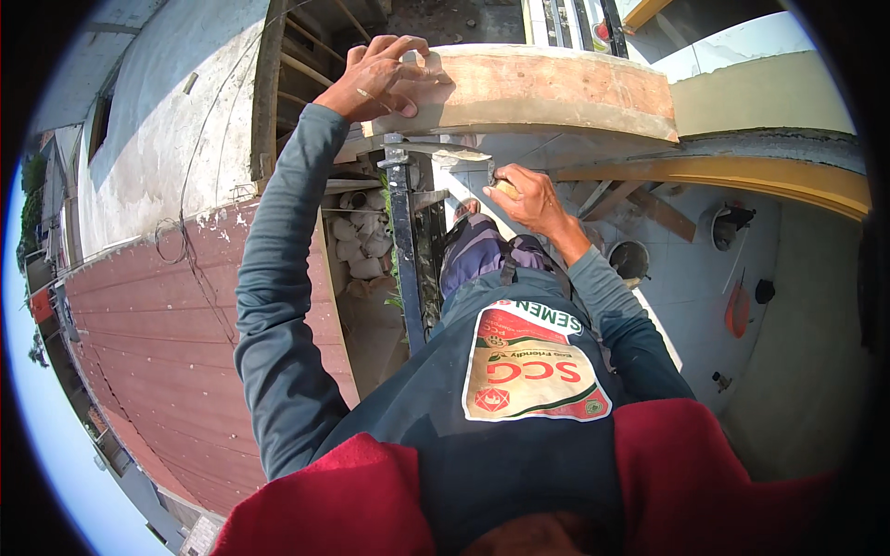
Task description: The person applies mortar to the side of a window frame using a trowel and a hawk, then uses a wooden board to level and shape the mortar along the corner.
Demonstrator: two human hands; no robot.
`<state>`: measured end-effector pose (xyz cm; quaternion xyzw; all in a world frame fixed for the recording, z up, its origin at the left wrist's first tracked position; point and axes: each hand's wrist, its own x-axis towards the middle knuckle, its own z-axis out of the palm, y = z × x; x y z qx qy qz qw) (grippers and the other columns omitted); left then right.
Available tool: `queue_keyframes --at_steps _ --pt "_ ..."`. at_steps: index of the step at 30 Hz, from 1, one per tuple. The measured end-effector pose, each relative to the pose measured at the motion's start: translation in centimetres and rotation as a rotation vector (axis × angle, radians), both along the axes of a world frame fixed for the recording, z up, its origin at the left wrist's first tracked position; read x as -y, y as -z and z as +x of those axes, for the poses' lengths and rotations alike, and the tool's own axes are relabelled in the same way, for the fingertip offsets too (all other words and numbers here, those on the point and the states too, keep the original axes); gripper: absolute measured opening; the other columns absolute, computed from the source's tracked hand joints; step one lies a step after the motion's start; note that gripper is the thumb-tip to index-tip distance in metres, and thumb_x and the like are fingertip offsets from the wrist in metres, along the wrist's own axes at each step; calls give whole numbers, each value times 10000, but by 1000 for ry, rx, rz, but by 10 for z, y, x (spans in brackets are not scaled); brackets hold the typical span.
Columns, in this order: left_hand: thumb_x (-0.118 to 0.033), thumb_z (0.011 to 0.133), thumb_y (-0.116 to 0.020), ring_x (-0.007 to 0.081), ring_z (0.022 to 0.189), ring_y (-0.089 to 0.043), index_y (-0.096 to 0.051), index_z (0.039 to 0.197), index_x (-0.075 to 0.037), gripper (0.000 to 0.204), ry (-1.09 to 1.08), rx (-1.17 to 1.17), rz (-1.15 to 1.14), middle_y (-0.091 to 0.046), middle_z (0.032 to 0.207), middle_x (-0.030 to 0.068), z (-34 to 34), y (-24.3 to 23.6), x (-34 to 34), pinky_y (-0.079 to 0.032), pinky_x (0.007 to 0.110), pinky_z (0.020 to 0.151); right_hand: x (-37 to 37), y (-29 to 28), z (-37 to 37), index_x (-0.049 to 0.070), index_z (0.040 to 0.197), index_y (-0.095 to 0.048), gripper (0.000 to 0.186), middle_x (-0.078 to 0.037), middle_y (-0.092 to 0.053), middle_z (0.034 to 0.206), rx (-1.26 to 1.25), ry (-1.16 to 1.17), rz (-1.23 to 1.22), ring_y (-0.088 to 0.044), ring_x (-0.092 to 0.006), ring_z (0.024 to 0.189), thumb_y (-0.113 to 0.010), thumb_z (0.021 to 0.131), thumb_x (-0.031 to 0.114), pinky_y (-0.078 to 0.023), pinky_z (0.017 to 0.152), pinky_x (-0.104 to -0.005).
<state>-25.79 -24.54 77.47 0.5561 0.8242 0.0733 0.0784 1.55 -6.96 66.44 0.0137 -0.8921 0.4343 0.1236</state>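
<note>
A curved plywood board (547,83) with a grey mortar-smeared edge crosses the top of the view. My left hand (380,79) has its bent fingers and thumb around the board's left end. Below the board's near edge, my right hand (533,196) is closed on the yellowish handle of a trowel. The trowel's blade (450,150) points left, with pale grey mortar on it, beside the top of a dark metal post (399,171). My right palm hides most of the handle.
A yellow curved beam (742,176) runs to the right. Far below are a bucket (629,261), another bucket (723,227), loose planks (663,213) and an orange object (737,310) on a tiled floor. A reddish roof (167,334) slopes away at the left.
</note>
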Motion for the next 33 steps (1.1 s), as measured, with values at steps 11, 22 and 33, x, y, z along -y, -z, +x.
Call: queue_keyframes --at_steps 11,22,33 --pt "-238 533 -903 278 1413 -347 -720 1248 -310 742 -14 -91 -110 -461 1463 -47 4 -12 -5 -225 557 1178 -18 42 15 -45 974 -655 272 -183 -687 862 -11 180 -385 -685 -308 755 -785 827 143 -540 694 -378" --pt "-119 548 -873 297 1415 -363 -678 1295 -367 811 -14 -198 -176 -494 1471 -39 2 -10 -6 -231 592 1194 -105 67 101 -29 962 -675 281 -150 -689 838 -205 557 -369 -655 -263 725 -805 839 188 -523 702 -341" --pt "-64 709 -852 309 1387 -384 -655 1326 -351 709 277 -235 -90 -510 1460 23 34 -29 -89 -269 581 1139 -149 -26 164 -49 965 -655 259 -181 -692 951 -242 404 158 -678 -354 859 -802 770 40 -547 766 -379"
